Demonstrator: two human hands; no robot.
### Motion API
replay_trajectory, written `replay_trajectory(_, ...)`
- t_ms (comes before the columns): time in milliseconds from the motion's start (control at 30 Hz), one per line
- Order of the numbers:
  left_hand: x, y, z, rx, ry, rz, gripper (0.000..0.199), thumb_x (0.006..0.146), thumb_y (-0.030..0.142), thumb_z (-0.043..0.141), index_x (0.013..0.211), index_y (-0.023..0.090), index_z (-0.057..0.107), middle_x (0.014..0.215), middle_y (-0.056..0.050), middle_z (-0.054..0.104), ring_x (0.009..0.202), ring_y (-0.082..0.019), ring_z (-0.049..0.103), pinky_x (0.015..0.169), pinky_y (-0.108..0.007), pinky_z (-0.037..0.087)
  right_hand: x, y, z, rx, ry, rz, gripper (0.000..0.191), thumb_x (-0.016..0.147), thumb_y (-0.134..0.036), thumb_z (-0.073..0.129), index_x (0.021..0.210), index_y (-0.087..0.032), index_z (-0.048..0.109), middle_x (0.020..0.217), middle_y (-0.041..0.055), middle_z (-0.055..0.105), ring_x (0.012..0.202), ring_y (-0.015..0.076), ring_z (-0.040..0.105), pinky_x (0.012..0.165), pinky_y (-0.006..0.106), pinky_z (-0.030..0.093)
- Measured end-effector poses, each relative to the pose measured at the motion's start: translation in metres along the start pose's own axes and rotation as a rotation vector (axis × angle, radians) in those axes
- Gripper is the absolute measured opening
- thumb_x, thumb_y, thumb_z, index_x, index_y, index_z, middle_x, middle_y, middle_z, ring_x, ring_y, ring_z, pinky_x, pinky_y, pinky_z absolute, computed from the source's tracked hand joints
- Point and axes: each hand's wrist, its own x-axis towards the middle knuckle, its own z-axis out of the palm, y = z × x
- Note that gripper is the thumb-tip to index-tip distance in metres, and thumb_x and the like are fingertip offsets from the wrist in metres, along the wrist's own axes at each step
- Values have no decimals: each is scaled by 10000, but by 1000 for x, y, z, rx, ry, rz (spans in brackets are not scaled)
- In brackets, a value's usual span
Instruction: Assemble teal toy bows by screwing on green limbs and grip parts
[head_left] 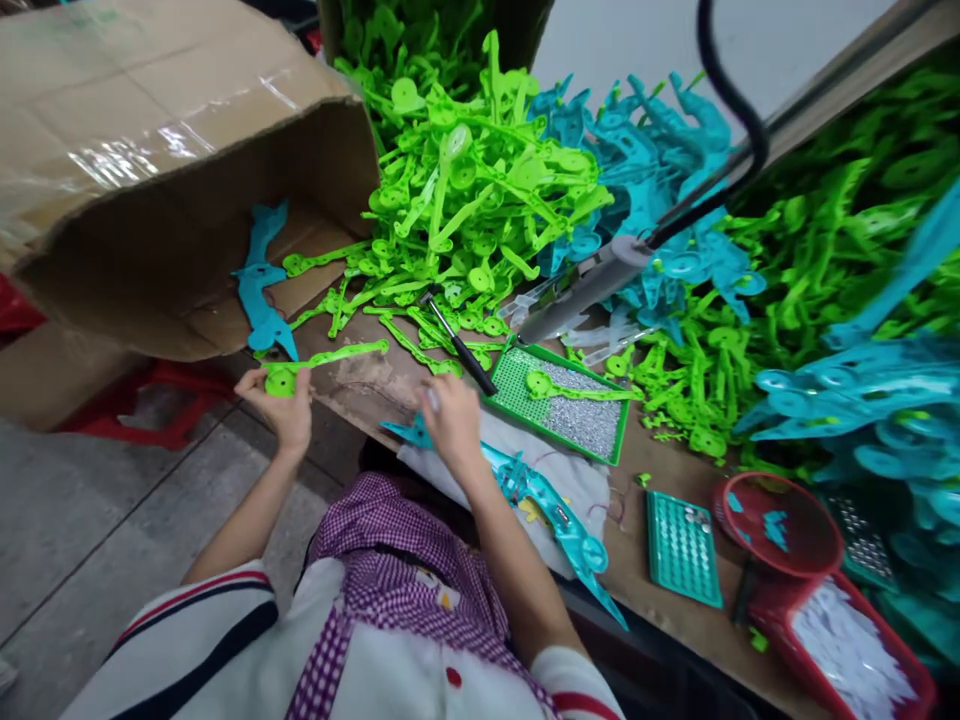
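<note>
My left hand [279,408] pinches a long bright-green plastic part [345,352] by its round end, in front of the cardboard box. My right hand [454,425] is closed above one end of a translucent blue plastic part [544,500]; what its fingertips hold, if anything, is too small to make out. The blue part lies lengthwise on a white cloth [581,478] at the table's front edge. Close beyond my right hand rests a small hammer [469,355] with a black handle. A green tray [517,378] holds many small silvery metal pieces, with another green part lying across it.
An open cardboard box [172,90] lies at left, with a blue part [259,285] at its mouth. Heaps of green parts [480,190] and blue parts [645,160] fill the back. A grey rod-shaped tool [585,290] slants in. A teal tray [682,550] and red bowl [780,525] stand right.
</note>
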Motion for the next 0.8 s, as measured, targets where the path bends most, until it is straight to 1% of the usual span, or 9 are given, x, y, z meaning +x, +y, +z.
replay_trajectory(100, -12, 5, -11, -95, -41, -64, 451, 775, 370, 682, 965, 256, 288, 831, 74, 465, 471, -35, 485, 431, -177, 383, 11, -35, 20, -78, -260, -51, 187, 912, -294, 591, 1037, -173, 660, 1123, 163, 676, 1068, 296, 596, 872, 419, 438)
replay_trajectory(200, -24, 18, -13, -145, -27, -122, 417, 802, 364, 664, 987, 261, 304, 867, 64, 485, 508, -34, 519, 455, -160, 385, 25, -41, 25, -74, -308, -5, 134, 925, -240, 551, 954, -169, 662, 1024, 148, 709, 987, 268, 626, 840, 389, 433)
replay_trajectory(300, -36, 24, -16, -174, -38, -183, 412, 820, 363, 661, 1084, 266, 358, 877, 51, 506, 540, -44, 538, 492, -168, 417, 14, -13, 8, 41, -115, 107, 198, 945, -296, 495, 856, -204, 646, 909, 96, 710, 871, 230, 632, 766, 345, 433)
replay_trajectory(433, -51, 16, -18, -176, -1, -235, 403, 825, 385, 653, 1132, 255, 426, 985, -1, 546, 599, -53, 547, 531, -177, 449, -33, 53, -27, 35, 256, 406, 273, 928, -396, 469, 823, -204, 633, 841, 88, 669, 823, 244, 609, 785, 381, 449)
replay_trajectory(567, -69, 9, -16, -136, -96, -156, 421, 896, 391, 562, 1272, 279, 409, 1235, -80, 522, 786, -99, 631, 682, -225, 533, -79, 84, -52, -143, 507, 593, 604, 851, -517, 577, 1299, -113, 537, 1231, 255, 569, 1169, 417, 519, 919, 609, 415)
replay_trajectory(633, -82, 11, -14, -107, -239, -110, 521, 940, 401, 488, 1423, 313, 314, 1385, -116, 440, 963, -161, 663, 814, -296, 564, -88, 70, -57, -143, 590, 556, 752, 845, -538, 597, 1443, -125, 404, 1340, 281, 482, 1272, 443, 449, 965, 668, 379)
replay_trajectory(700, -97, 15, -13, -63, -381, -82, 608, 962, 407, 458, 1512, 338, 207, 1481, -140, 350, 1108, -221, 645, 918, -368, 558, -85, 41, -54, -23, 589, 422, 633, 908, -483, 539, 1447, -173, 418, 1328, 243, 507, 1274, 378, 484, 1019, 612, 394)
replay_trajectory(733, -104, 17, -13, -28, -430, -63, 635, 965, 406, 463, 1531, 338, 182, 1502, -152, 324, 1165, -244, 624, 957, -394, 546, -79, 24, -48, 93, 519, 331, 529, 940, -440, 498, 1407, -193, 474, 1293, 214, 552, 1235, 330, 533, 1030, 550, 424)
replay_trajectory(800, -117, 19, -12, 65, -468, 11, 666, 960, 403, 500, 1541, 314, 190, 1503, -178, 329, 1256, -274, 568, 1007, -424, 520, -62, -7, -31, 387, 176, 182, 408, 952, -426, 492, 1291, -220, 592, 1203, 148, 657, 1046, 249, 649, 951, 428, 515)
